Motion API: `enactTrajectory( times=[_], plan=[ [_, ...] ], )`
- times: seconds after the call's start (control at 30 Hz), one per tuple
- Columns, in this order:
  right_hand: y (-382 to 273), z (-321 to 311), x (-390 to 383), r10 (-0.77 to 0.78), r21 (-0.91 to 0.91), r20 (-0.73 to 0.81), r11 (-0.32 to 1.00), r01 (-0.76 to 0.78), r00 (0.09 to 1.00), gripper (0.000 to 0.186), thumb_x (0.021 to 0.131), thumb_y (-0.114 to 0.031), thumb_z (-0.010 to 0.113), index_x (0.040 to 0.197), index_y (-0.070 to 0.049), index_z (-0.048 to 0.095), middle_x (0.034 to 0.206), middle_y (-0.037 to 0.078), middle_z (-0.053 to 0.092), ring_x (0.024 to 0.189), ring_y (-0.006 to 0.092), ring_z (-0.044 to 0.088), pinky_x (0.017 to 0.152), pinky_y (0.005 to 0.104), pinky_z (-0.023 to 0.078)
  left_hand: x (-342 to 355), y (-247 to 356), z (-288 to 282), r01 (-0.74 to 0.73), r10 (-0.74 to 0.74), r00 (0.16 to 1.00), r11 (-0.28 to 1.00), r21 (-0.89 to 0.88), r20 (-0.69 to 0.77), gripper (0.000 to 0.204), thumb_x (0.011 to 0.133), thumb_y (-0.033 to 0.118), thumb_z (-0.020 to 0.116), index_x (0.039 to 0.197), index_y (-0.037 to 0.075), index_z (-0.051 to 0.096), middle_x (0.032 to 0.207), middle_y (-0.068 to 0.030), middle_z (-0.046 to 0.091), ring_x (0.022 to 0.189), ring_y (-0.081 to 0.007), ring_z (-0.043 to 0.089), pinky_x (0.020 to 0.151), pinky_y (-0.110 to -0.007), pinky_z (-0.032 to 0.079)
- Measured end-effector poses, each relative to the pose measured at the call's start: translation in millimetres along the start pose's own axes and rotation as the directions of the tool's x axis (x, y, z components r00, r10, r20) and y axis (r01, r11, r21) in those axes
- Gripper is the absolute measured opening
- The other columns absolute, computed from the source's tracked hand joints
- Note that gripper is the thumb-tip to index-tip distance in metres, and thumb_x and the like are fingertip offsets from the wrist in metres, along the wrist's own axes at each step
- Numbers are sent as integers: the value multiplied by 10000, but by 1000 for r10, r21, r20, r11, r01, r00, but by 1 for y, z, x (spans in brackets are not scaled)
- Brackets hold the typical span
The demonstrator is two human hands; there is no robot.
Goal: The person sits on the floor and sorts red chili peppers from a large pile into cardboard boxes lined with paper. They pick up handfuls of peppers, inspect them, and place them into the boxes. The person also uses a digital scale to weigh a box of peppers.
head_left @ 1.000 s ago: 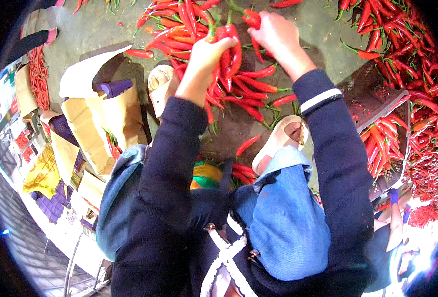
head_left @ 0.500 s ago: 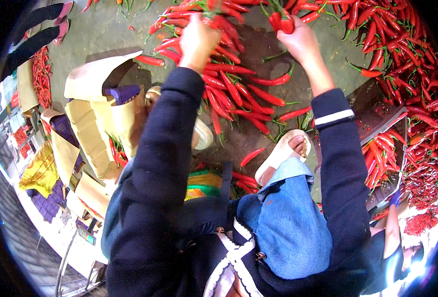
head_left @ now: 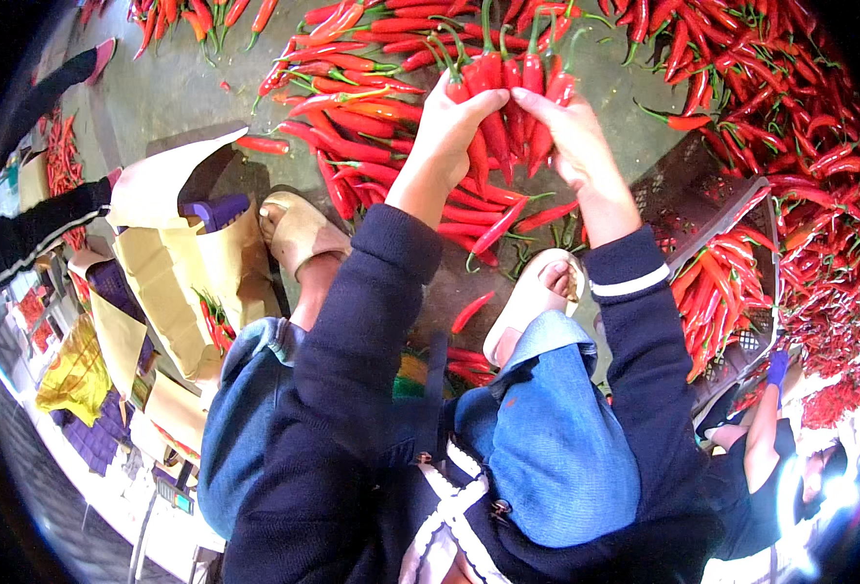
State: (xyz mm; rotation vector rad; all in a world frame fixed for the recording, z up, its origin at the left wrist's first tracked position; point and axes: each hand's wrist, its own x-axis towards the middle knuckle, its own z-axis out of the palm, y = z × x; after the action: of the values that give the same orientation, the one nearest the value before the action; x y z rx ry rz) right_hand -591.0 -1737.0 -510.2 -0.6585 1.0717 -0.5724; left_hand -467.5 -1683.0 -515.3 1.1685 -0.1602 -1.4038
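Thumb tips nearly meeting, my left hand (head_left: 445, 131) and my right hand (head_left: 576, 141) are closed on one bunch of red chili peppers (head_left: 513, 136). The green stems point away from me and the red tips hang toward me. My fingers are mostly hidden behind the peppers. Beneath and left of the bunch lies a spread of red chili peppers (head_left: 352, 146) on the floor, reaching to between my feet.
A paper-lined purple crate (head_left: 221, 209) stands left of my foot. To the right, a dark crate (head_left: 761, 336) holds chili peppers beside a large chili heap (head_left: 819, 127). A person's dark-clothed leg (head_left: 46, 88) shows at left, another person's arm (head_left: 763, 448) at lower right.
My hands were apart, the left over the chili spread and the right holding a few chilies. They have come together around one bunch, slightly nearer to me.
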Motion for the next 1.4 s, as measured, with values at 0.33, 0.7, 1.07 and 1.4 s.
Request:
enactTrajectory(
  times=[0.33, 0.7, 1.07, 1.4],
  plan=[
    [23, -13, -12, -88, -103, -40, 991, 84, 995, 224, 725, -4, 635, 935, -59, 576, 832, 10, 612, 733, 108, 569, 693, 262, 456, -23, -11, -24, 96, -101, 992, 992, -79, -69, 174, 724, 59, 652, 889, 40, 598, 842, -41, 624, 760, -147, 592, 715, -288, 459],
    [54, -1, -68, 160, 190, 34, 968, -164, 987, 296, 742, 25, 619, 1015, -61, 543, 973, 35, 595, 877, 154, 585, 825, 301, 453, -74, 2, -72, 185, -177, 980, 979, 87, -89, 205, 733, 76, 661, 910, 9, 581, 834, -82, 627, 748, -184, 607, 684, -305, 488],
    [77, 23, -95, 15, -333, 0, 943, -15, 1000, 252, 727, -54, 654, 967, -30, 583, 857, 41, 632, 745, 122, 592, 683, 268, 482, -121, -12, -67, 184, -180, 983, 974, 135, -39, 279, 713, 27, 674, 976, 13, 579, 889, -52, 637, 788, -131, 603, 742, -286, 488],
    [53, -64, -94, -125, -460, -262, 888, -10, 957, 155, 734, -77, 669, 842, -5, 583, 738, 67, 614, 629, 143, 588, 563, 253, 484, -201, -88, -85, 120, -294, 955, 508, 853, 41, 316, 688, 154, 687, 945, 34, 551, 820, -115, 645, 738, -194, 622, 684, -325, 495]
  ],
)
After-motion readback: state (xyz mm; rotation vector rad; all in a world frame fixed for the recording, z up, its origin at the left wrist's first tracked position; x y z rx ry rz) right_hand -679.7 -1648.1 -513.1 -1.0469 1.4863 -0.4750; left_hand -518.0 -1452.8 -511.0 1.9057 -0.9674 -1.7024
